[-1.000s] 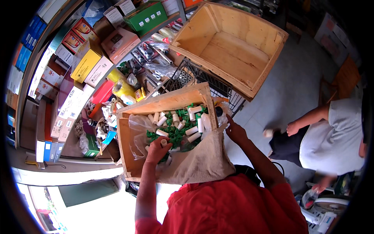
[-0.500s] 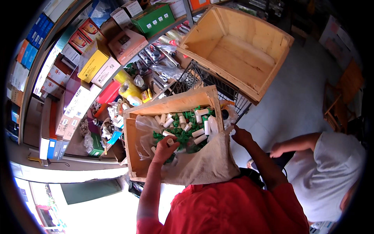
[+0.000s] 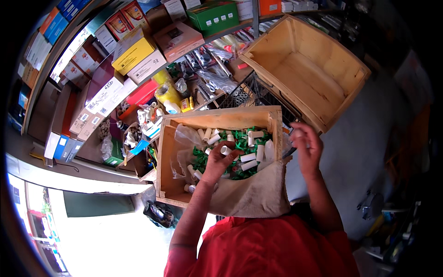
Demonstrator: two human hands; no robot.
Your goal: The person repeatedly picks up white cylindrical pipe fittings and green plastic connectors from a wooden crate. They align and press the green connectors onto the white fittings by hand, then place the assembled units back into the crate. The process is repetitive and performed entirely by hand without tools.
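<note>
Over the wooden crate (image 3: 221,114), a white tube (image 3: 225,150) is pinched, open end upward, in the left hand (image 3: 218,165), while the right hand (image 3: 308,144), hold indiscernible, is kept beyond its right wall.

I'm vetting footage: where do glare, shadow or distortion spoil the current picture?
Head view: glare whites out the lower left around the greenish panel; the right rim sinks into deep shadow; the grey shelf edge at upper left bows with fisheye distortion; the white fittings look reasonably sharp.
</note>
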